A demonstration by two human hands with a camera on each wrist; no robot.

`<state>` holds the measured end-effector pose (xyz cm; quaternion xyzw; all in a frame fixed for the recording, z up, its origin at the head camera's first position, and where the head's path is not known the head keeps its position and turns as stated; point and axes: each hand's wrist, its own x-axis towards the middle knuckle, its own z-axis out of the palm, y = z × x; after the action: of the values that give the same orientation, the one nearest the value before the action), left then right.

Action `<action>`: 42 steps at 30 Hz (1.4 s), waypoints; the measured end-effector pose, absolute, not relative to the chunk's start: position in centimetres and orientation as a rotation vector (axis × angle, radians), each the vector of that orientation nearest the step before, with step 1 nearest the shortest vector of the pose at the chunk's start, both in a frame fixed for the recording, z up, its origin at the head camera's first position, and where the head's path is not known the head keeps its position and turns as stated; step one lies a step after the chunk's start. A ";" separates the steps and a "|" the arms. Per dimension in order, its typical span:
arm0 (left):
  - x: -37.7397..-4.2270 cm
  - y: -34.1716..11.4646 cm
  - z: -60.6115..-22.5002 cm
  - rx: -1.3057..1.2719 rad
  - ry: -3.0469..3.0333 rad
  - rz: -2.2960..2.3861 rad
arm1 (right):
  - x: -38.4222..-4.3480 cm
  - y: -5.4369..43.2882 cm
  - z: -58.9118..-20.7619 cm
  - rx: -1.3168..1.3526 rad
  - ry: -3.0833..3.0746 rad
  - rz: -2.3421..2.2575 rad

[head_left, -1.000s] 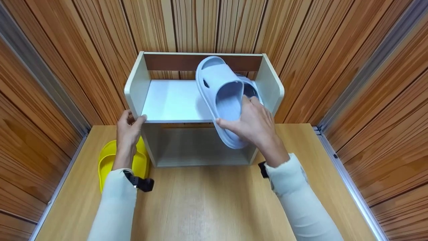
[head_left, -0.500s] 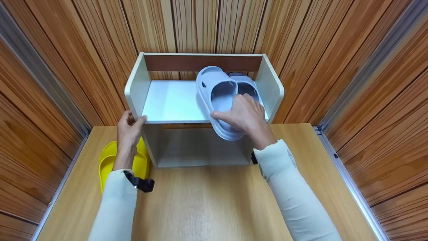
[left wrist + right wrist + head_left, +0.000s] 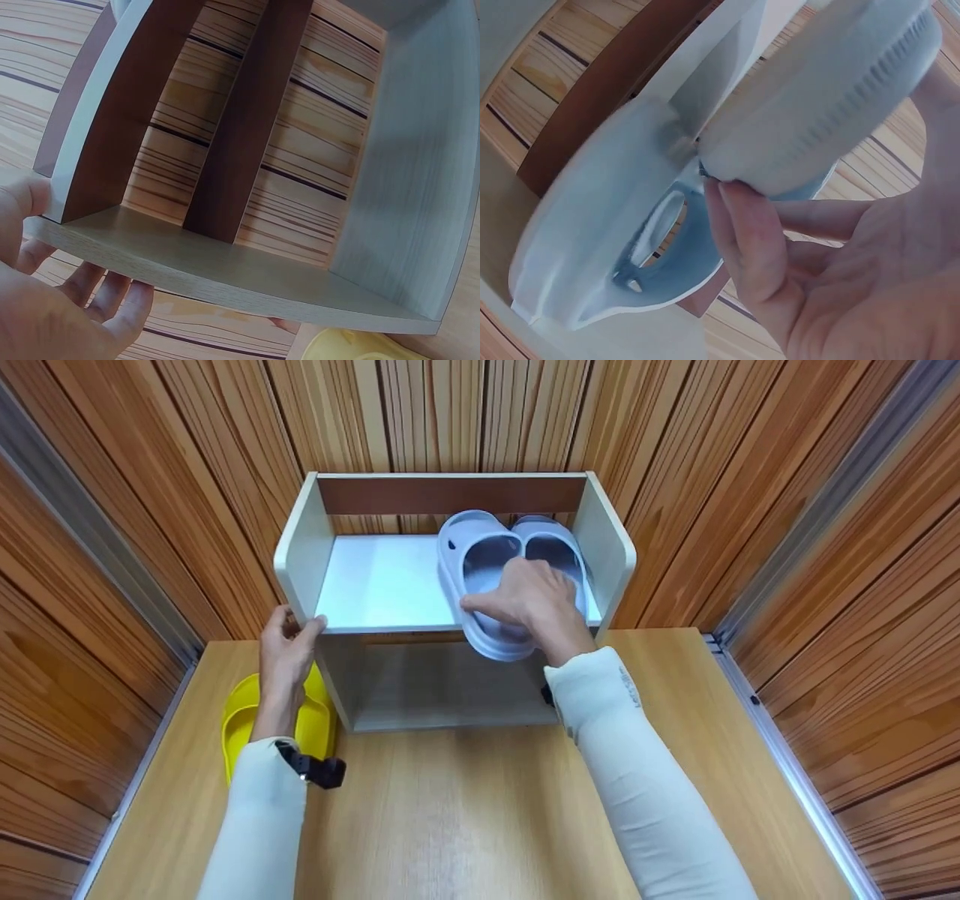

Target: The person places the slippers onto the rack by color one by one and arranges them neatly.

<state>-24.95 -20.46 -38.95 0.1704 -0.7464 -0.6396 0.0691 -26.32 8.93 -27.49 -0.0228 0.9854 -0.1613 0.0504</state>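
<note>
My right hand (image 3: 534, 598) grips a pale blue slipper (image 3: 474, 529), thumb over its inner edge and fingers on the other side. The slipper sits toe-first over the upper shelf of a white shoe rack (image 3: 304, 556), its heel past the front edge. A matching slipper (image 3: 537, 526) rests on that shelf at the right, partly covered by my hand. In the right wrist view the held slipper (image 3: 832, 97) looks tilted, its ridged side showing, close to the other slipper (image 3: 592, 217). My left hand (image 3: 288, 656) grips the rack's left side at the upper shelf's front corner.
Yellow slippers (image 3: 319, 727) stand on the wooden floor (image 3: 435, 810) left of the rack, partly behind my left arm. The rack's lower compartment (image 3: 435, 682) lies below the upper shelf. Wood-panelled walls (image 3: 435, 420) close in the back and sides.
My right hand has lowered the held slipper and moved it slightly left, so it now lies more beside its mate. The left hand has kept its grip on the rack.
</note>
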 end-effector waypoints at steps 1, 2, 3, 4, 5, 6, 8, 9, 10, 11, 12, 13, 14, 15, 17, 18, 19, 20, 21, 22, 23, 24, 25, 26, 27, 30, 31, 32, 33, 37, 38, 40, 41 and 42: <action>-25.0 -20.5 -38.9 0.519 -2.243 -1.930 | -26.4 8.8 -27.5 -0.075 2.996 -0.488; -25.0 -20.5 -38.9 0.526 -2.242 -1.932 | -26.4 8.7 -27.6 -0.078 2.991 -0.486; -25.0 -20.5 -38.9 0.532 -2.241 -1.932 | -26.4 8.6 -27.7 -0.079 2.990 -0.486; -25.0 -20.5 -38.9 0.535 -2.240 -1.933 | -26.5 8.5 -27.8 -0.076 2.991 -0.486; -25.0 -20.5 -38.9 0.536 -2.239 -1.935 | -26.5 8.5 -27.9 -0.073 2.994 -0.482; -25.0 -20.5 -38.9 0.537 -2.240 -1.934 | -26.6 8.4 -28.0 -0.068 3.000 -0.476; -25.0 -20.5 -38.9 0.535 -2.240 -1.933 | -26.7 8.3 -28.2 -0.060 3.015 -0.474; -25.0 -20.5 -38.9 0.534 -2.242 -1.932 | -26.7 8.2 -28.3 -0.056 3.024 -0.471; -25.0 -20.5 -38.9 0.533 -2.243 -1.933 | -26.8 8.2 -28.4 -0.049 3.029 -0.470; -25.0 -20.4 -38.9 0.534 -2.246 -1.934 | -26.9 8.1 -28.4 -0.043 3.032 -0.465; -25.0 -20.4 -38.9 0.534 -2.246 -1.934 | -26.9 8.0 -28.5 -0.036 3.036 -0.461; -25.0 -20.4 -38.9 0.534 -2.246 -1.935 | -27.0 7.9 -28.5 -0.027 3.037 -0.460; -25.0 -20.4 -38.9 0.535 -2.247 -1.936 | -27.1 7.8 -28.6 -0.022 3.039 -0.459; -25.0 -20.4 -38.9 0.533 -2.243 -1.938 | -27.1 7.6 -28.6 -0.015 3.042 -0.459; -25.0 -20.5 -38.9 0.530 -2.234 -1.941 | -27.3 7.4 -28.7 -0.007 3.049 -0.455; -25.0 -20.5 -38.9 0.529 -2.228 -1.942 | -27.3 7.3 -28.8 -0.005 3.053 -0.455; -25.0 -20.5 -39.0 0.524 -2.227 -1.937 | -27.4 7.2 -28.9 -0.004 3.061 -0.445; -25.0 -20.5 -39.0 0.522 -2.227 -1.933 | -27.5 7.2 -29.0 -0.002 3.070 -0.433; -25.0 -20.5 -39.0 0.518 -2.229 -1.929 | -27.5 7.1 -29.1 0.003 3.074 -0.420; -25.0 -20.5 -39.1 0.516 -2.230 -1.926 | -27.6 7.0 -29.3 0.007 3.076 -0.407; -25.0 -20.5 -39.1 0.516 -2.231 -1.923 | -27.6 6.9 -29.4 0.010 3.079 -0.394; -25.0 -20.5 -39.1 0.514 -2.234 -1.921 | -27.7 6.9 -29.6 0.015 3.082 -0.385; -25.0 -20.5 -39.1 0.512 -2.236 -1.919 | -27.8 6.8 -29.7 0.018 3.088 -0.374; -25.0 -20.5 -39.0 0.512 -2.233 -1.923 | -27.8 6.7 -29.9 0.019 3.090 -0.376; -25.0 -20.5 -39.0 0.510 -2.231 -1.922 | -27.9 6.7 -30.0 0.021 3.092 -0.379; -25.0 -20.4 -39.0 0.504 -2.224 -1.926 | -28.0 6.5 -30.3 0.029 3.119 -0.377; -25.0 -20.4 -39.0 0.502 -2.221 -1.927 | -28.1 6.5 -30.5 0.030 3.129 -0.370; -25.0 -20.4 -39.0 0.501 -2.221 -1.926 | -28.1 6.5 -30.6 0.028 3.140 -0.358; -25.0 -20.4 -39.0 0.501 -2.223 -1.924 | -28.2 6.4 -30.7 0.027 3.150 -0.340; -25.1 -20.4 -39.1 0.512 -2.227 -1.930 | -28.3 6.3 -31.2 0.007 3.194 -0.258; -25.1 -20.4 -39.0 0.516 -2.229 -1.931 | -28.3 6.3 -31.3 0.000 3.205 -0.243; -25.1 -20.4 -39.0 0.523 -2.233 -1.937 | -28.3 6.2 -31.5 -0.014 3.224 -0.215; -25.1 -20.5 -39.0 0.524 -2.235 -1.940 | -28.3 6.2 -31.6 -0.021 3.234 -0.200; -25.1 -20.5 -39.0 0.528 -2.238 -1.941 | -28.3 6.1 -31.7 -0.028 3.244 -0.181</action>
<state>-25.13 -20.49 -39.03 0.1752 -0.7421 -0.6436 0.0663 -28.29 6.13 -31.65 -0.0085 0.9970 -0.0556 -0.0535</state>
